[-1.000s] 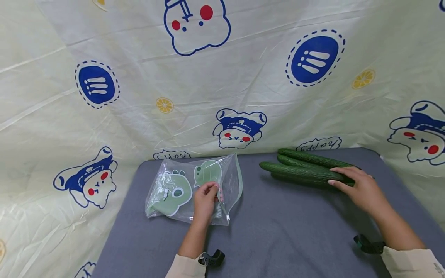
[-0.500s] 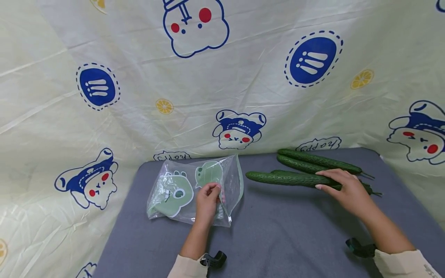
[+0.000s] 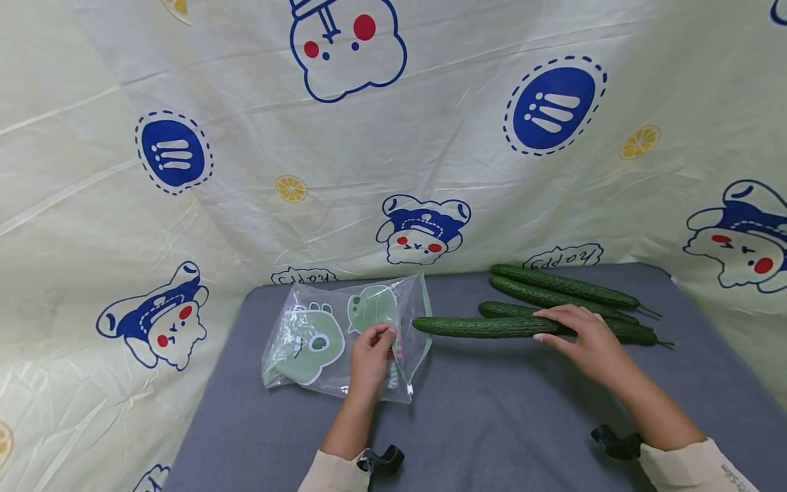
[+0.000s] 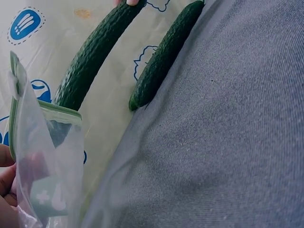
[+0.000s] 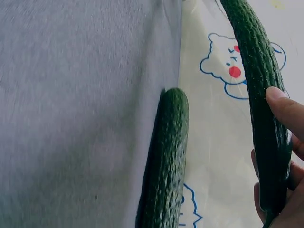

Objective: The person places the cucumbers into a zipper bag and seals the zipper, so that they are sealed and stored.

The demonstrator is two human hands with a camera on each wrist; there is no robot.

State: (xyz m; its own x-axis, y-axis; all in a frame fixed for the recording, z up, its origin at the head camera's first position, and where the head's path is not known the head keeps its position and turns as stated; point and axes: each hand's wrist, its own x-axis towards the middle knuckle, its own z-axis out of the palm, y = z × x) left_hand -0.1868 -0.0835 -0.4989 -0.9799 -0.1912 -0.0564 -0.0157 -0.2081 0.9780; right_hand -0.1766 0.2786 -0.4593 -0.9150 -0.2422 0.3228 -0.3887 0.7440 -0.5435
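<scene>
My left hand (image 3: 371, 355) pinches a clear zip bag (image 3: 307, 338) with green cartoon prints near its mouth, which faces right. My right hand (image 3: 581, 339) grips a long dark green cucumber (image 3: 473, 328), thumb on one side and fingers on the other in the right wrist view. This cucumber points left, its far tip at the bag's green-edged opening. In the left wrist view the tip shows through the plastic of the bag (image 4: 66, 142). Another cucumber (image 3: 501, 309) lies just behind the held one, partly hidden by the right hand.
Two more cucumbers (image 3: 565, 285) lie side by side at the back right of the grey cloth-covered table (image 3: 492, 424). A pale printed sheet (image 3: 344, 157) hangs behind the table. Each wrist wears a dark band with a camera.
My right hand has drawn one cucumber out of the group and moved it left, bringing its tip to the bag's mouth. My left hand stays on the bag, which has shifted slightly right.
</scene>
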